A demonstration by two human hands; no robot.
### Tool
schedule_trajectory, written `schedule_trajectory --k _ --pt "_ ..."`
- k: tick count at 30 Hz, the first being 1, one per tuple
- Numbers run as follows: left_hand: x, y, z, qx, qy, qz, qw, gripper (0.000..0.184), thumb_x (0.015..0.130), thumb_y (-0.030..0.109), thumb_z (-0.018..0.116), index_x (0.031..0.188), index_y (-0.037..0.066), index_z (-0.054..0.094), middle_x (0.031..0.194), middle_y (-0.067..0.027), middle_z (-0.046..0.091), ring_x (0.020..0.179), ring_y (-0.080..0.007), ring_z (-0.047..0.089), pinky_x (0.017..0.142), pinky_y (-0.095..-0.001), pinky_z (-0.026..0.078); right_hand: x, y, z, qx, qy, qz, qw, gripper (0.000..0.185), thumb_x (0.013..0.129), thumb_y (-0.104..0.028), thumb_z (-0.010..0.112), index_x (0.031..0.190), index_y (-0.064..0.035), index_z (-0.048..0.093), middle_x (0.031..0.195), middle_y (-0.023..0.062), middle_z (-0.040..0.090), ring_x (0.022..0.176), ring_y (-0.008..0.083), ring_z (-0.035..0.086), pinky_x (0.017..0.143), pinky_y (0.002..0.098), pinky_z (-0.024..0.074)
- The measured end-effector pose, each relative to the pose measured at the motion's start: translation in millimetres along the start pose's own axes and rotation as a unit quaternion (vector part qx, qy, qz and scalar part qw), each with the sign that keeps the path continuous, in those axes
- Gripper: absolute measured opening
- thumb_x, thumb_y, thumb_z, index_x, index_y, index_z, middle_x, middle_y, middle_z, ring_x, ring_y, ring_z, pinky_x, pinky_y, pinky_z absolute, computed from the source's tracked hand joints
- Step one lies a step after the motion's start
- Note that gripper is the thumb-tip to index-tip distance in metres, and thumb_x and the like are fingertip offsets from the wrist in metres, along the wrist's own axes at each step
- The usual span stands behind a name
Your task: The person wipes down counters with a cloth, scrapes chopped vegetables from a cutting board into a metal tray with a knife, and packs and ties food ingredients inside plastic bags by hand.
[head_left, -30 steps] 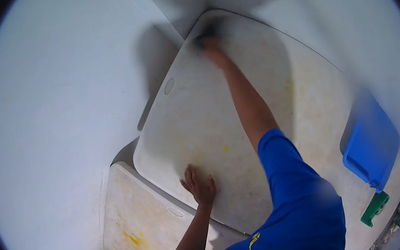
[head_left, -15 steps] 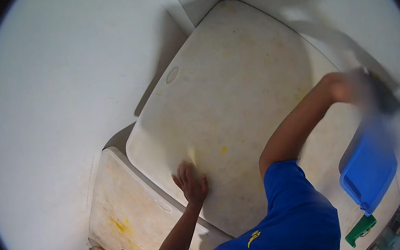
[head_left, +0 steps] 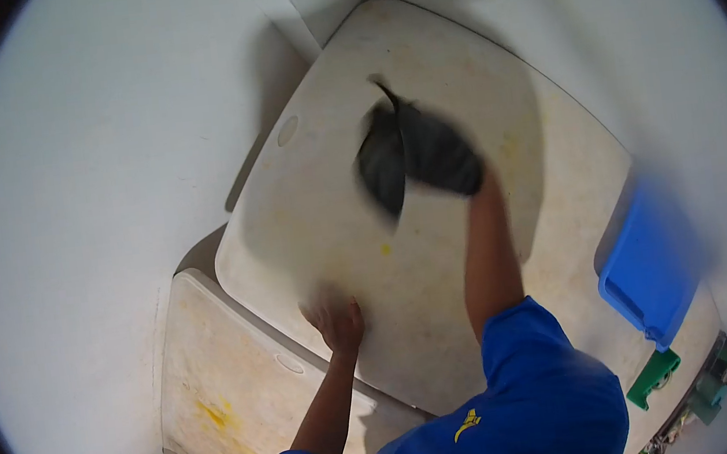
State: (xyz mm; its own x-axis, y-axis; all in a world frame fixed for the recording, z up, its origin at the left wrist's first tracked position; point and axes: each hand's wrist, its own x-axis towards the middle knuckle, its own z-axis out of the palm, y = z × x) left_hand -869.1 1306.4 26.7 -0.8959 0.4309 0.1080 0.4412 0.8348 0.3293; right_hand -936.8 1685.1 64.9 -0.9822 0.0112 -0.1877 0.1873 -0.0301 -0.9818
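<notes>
A dark grey or black cloth [head_left: 435, 153], blurred by motion, spreads in two flaps over the large off-white tabletop [head_left: 317, 205]. My right hand [head_left: 477, 181] grips it at its lower right end; the fingers are hidden behind the cloth. Whether the cloth touches the surface I cannot tell. Near the tabletop's lower left edge, my left hand [head_left: 335, 323] rests with its fingers apart and nothing in it. Its fingertips are smeared. Small yellow spots mark the surface above that hand.
On the right a blue plastic lid or tray [head_left: 650, 259] lies by the wall, with a green-handled object [head_left: 654, 378] below it. Another off-white table [head_left: 218, 357] with yellow stains adjoins at the lower left. White walls [head_left: 96, 211] border the tables.
My right hand has swung left with the dark cloth, from beside the blue lid to over the middle of the tabletop. My left hand stays in about the same place.
</notes>
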Motion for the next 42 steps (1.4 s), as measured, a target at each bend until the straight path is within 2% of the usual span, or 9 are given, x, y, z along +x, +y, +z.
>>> schedule_trajectory --k 3,9,12,15,19,25,31,38,42 --pt "-2.3 -2.6 4.3 -0.035 0.018 0.003 0.999 0.058 0.083 0.025 0.055 0.133 0.005 0.034 0.140 -0.0146 0.034 0.133 -0.0319 0.027 0.108 -0.0549 0.009 -47.7 17.3 -104.6 -0.332 0.518 0.133 0.777 0.045 0.092 -0.039 0.042 0.113 -0.0002 0.053 0.096 0.0186 0.063 0.091 0.0338 0.060 0.077 0.0411 0.0467" --pt "0.3 1.0 1.0 -0.023 -0.006 -0.016 1.000 0.057 0.083 0.027 0.054 0.133 0.006 0.036 0.142 -0.0147 0.033 0.134 -0.0316 0.026 0.108 -0.0545 0.009 -27.5 32.2 -118.0 -0.328 0.625 0.210 0.677 0.041 0.087 -0.035 0.051 0.112 -0.0033 0.051 0.102 0.0193 0.061 0.092 0.0356 0.061 0.079 0.0479 0.0472" --pt "-1.4 -3.3 5.7 -0.009 0.012 -0.001 1.000 0.055 0.084 0.029 0.054 0.132 0.007 0.038 0.142 -0.0144 0.033 0.134 -0.0306 0.026 0.108 -0.0539 0.009 60.1 64.5 -39.3 -0.509 0.470 0.161 0.703 0.027 0.088 -0.019 0.046 0.108 -0.0029 0.053 0.101 0.0173 0.058 0.087 0.0327 0.060 0.073 0.0488 0.0466" --pt "-3.8 -6.0 6.5 0.036 0.033 0.051 0.997 0.056 0.086 0.032 0.052 0.134 0.007 0.036 0.141 -0.0148 0.033 0.134 -0.0307 0.026 0.108 -0.0541 0.009 136.1 48.7 183.9 -0.324 0.035 -0.053 0.944 0.033 0.087 -0.028 0.049 0.109 -0.0043 0.055 0.103 0.0168 0.060 0.092 0.0308 0.059 0.079 0.0450 0.0452" --pt "-25.2 -30.5 32.4 -0.054 -0.010 0.001 0.998 0.056 0.090 0.033 0.047 0.136 0.007 0.031 0.140 -0.0168 0.033 0.132 -0.0323 0.027 0.108 -0.0540 0.011 107.9 -12.3 335.0 -0.171 -0.327 -0.188 0.910 0.041 0.085 -0.039 0.054 0.110 -0.0063 0.058 0.105 0.0160 0.062 0.097 0.0283 0.058 0.087 0.0400 0.0432" --pt "2.3 0.2 7.3 0.012 0.032 0.037 0.999 0.058 0.082 0.027 0.057 0.132 0.005 0.036 0.139 -0.0152 0.035 0.130 -0.0329 0.030 0.107 -0.0561 0.012 -33.3 74.8 41.2 -0.093 0.212 -0.076 0.970 0.028 0.096 -0.021 0.038 0.105 -0.0026 0.057 0.100 0.0084 0.059 0.089 0.0170 0.055 0.082 0.0342 0.0446" --pt "7.9 2.4 -1.8 -0.044 -0.011 -0.034 0.998 0.059 0.081 0.029 0.058 0.132 0.006 0.037 0.140 -0.0147 0.033 0.131 -0.0323 0.028 0.107 -0.0555 0.015 -142.6 37.7 -142.4 -0.484 0.712 -0.049 0.507 0.039 0.089 -0.030 0.049 0.112 0.0006 0.054 0.104 0.0201 0.061 0.092 0.0339 0.059 0.082 0.0444 0.0441" --pt "12.1 -13.0 7.4 -0.185 0.159 -0.026 0.970 0.061 0.079 0.025 0.059 0.130 0.000 0.037 0.137 -0.0196 0.035 0.126 -0.0366 0.034 0.105 -0.0500 0.024 41.6 48.2 184.1 -0.318 0.015 -0.037 0.947 0.038 0.091 -0.027 0.050 0.121 -0.0041 0.050 0.108 0.0191 0.058 0.097 0.0365 0.056 0.087 0.0427 0.0433" --pt "-14.4 -38.5 8.2 -0.332 0.370 -0.225 0.838 0.056 0.079 0.016 0.061 0.127 -0.002 0.040 0.131 -0.0229 0.041 0.123 -0.0377 0.038 0.104 -0.0439 0.029 37.2 47.8 321.1 -0.202 -0.196 0.037 0.959 0.039 0.089 -0.031 0.055 0.117 -0.0034 0.053 0.104 0.0149 0.061 0.091 0.0244 0.058 0.080 0.0354 0.0468"
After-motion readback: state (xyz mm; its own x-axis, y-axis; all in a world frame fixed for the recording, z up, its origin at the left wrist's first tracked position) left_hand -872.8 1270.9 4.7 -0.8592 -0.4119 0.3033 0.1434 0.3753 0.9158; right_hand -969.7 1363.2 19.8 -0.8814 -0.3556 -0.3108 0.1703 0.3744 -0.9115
